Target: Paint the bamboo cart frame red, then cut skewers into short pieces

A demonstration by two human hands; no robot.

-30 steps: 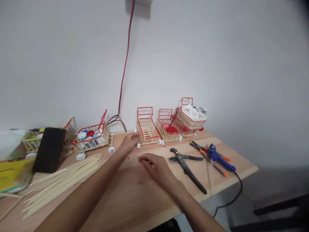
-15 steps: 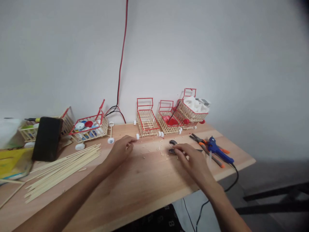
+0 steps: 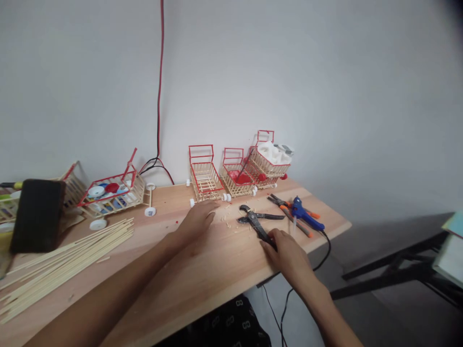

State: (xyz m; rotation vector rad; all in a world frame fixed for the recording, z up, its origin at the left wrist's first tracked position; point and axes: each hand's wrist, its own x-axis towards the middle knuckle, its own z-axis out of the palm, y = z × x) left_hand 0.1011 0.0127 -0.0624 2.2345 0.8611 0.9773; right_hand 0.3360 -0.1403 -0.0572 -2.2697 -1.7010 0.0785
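Black cutters (image 3: pixel 254 220), right hand (image 3: pixel 285 249) nearer

From here, their long handle (image 3: pixel 262 232) slants toward the desk's (image 3: pixel 202 279) front edge, its end apparently pinched in that hand; the head (image 3: pixel 250 212) lies beyond, leftward. My left hand (image 3: pixel 197 220) is loosely spread.

Grey wall (image 3: pixel 289 72) behind wooden table (image 3: pixel 188 284)

Both forearms are bare. The left forearm (image 3: pixel 133 277) slants across the desk (image 3: pixel 173 284) toward its back edge, where the left hand (image 3: pixel 198 219) hovers or rests palm-down, fingers loosely bent, thumb on the near side. The right forearm (image 3: pixel 321 303) reaches over the front edge, and the right hand (image 3: pixel 287 250) is closed, fingers curled opposite the thumb.
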